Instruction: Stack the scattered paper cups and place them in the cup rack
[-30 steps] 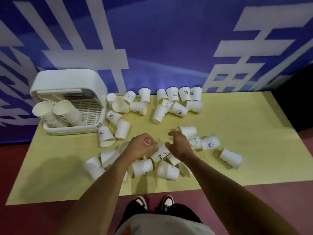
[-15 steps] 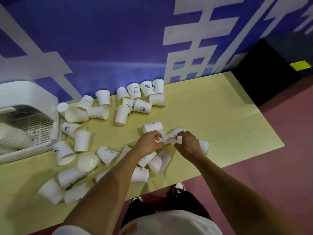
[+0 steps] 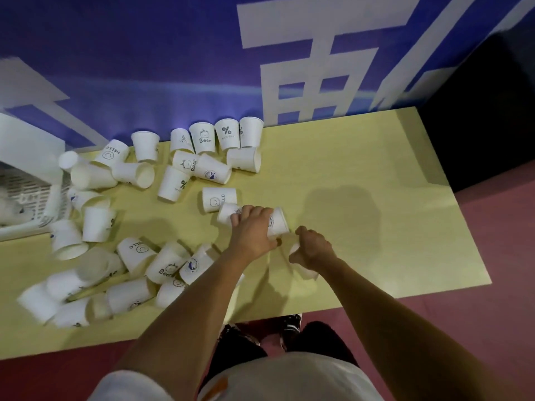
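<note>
Several white paper cups lie scattered over the yellow table (image 3: 376, 198), in one cluster at the back (image 3: 202, 157) and another at the front left (image 3: 139, 270). My left hand (image 3: 254, 230) is closed over a short stack of cups (image 3: 278, 221) lying on its side near the table's middle. Just to its right, my right hand (image 3: 312, 248) grips a single cup (image 3: 307, 272), mostly hidden under the palm. The white cup rack (image 3: 34, 180) shows only partly at the left edge.
A blue wall with large white characters (image 3: 289, 82) runs behind the table. The table's right half holds only shadows. Red floor and my shoes (image 3: 292, 322) lie below the front edge. A dark gap (image 3: 492, 111) opens at the far right.
The view has swung right, pushing the rack almost out of frame. Both hands moved right; the left now holds a cup stack and the right has picked up the far-right cup.
</note>
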A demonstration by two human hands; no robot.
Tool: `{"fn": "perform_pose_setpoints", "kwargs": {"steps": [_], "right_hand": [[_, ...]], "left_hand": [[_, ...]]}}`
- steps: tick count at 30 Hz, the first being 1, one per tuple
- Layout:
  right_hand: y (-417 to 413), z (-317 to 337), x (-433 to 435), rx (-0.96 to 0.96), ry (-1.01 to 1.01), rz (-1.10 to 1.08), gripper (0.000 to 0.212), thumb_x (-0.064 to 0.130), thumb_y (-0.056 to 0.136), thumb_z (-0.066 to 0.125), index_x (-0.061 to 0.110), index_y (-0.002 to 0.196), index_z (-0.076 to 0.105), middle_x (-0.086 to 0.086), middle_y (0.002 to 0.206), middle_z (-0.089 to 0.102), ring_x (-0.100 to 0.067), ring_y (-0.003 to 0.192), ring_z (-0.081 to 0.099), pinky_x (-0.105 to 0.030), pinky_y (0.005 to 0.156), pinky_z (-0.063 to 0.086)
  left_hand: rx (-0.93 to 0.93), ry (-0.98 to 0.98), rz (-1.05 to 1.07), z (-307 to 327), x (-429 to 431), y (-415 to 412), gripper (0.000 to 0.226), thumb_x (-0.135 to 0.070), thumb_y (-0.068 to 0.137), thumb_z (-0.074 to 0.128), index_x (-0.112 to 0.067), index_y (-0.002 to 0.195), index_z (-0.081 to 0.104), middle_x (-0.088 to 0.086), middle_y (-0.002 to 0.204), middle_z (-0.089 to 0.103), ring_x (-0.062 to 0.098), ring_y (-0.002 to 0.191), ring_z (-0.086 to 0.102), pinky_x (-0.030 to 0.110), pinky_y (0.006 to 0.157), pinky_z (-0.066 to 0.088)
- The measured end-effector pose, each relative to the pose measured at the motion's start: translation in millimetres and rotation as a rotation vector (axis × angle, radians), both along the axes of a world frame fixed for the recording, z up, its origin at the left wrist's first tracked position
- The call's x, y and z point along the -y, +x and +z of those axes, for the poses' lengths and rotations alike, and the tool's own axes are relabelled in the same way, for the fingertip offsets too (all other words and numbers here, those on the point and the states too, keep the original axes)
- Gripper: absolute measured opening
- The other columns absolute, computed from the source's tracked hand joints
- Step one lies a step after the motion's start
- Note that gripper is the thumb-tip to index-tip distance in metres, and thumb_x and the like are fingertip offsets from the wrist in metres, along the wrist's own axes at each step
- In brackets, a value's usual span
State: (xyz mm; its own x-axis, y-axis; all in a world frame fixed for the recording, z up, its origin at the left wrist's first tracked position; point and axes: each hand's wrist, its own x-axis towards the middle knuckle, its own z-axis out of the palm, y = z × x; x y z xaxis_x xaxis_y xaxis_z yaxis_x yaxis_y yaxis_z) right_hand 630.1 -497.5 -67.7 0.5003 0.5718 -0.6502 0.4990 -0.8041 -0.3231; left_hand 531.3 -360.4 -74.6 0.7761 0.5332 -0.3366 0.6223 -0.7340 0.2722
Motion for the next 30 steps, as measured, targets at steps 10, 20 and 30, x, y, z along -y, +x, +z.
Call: {"fn": "perform_pose_setpoints", "kwargs": {"steps": [10, 20, 30], "right_hand": [[32.0, 6.1, 1.1, -0.064, 0.18, -0.171, 0.056, 0.03, 0.084, 0.07, 0.001, 0.128, 0.048, -0.017, 0.12, 0.058, -0.033, 0.114, 0.054, -0.036, 0.092, 0.046], [29.1, 49.8, -69.2, 0.005, 0.293, -0.281, 0.06, 0.041, 0.088, 0.062, 0.002, 0.13, 0.045, -0.021, 0.126, 0.047, -0.042, 0.117, 0.053, -0.044, 0.096, 0.047], [-65.3, 74.3, -162.2, -0.052, 0.465, -0.223, 0.058, 0.039, 0.085, 0.068, 0.005, 0.128, 0.051, -0.019, 0.125, 0.056, -0.036, 0.115, 0.055, -0.038, 0.092, 0.046]], "left_hand": [[-0.026, 0.072, 0.018, 3.5, 0.3, 25.4, 0.062, -0.04, 0.079, 0.069, -0.029, 0.134, 0.044, -0.009, 0.128, 0.054, 0.019, 0.125, 0.038, 0.04, 0.09, 0.025], [0.332, -0.134, 0.277, 65.3, -50.0, -8.8, 0.072, -0.043, 0.076, 0.076, -0.024, 0.139, 0.046, -0.002, 0.127, 0.058, 0.022, 0.116, 0.05, 0.039, 0.097, 0.041], [0.531, -0.163, 0.529, 86.3, -130.9, -142.1, 0.065, -0.034, 0.074, 0.08, -0.017, 0.13, 0.054, 0.003, 0.118, 0.061, 0.02, 0.103, 0.06, 0.04, 0.091, 0.052]]}}
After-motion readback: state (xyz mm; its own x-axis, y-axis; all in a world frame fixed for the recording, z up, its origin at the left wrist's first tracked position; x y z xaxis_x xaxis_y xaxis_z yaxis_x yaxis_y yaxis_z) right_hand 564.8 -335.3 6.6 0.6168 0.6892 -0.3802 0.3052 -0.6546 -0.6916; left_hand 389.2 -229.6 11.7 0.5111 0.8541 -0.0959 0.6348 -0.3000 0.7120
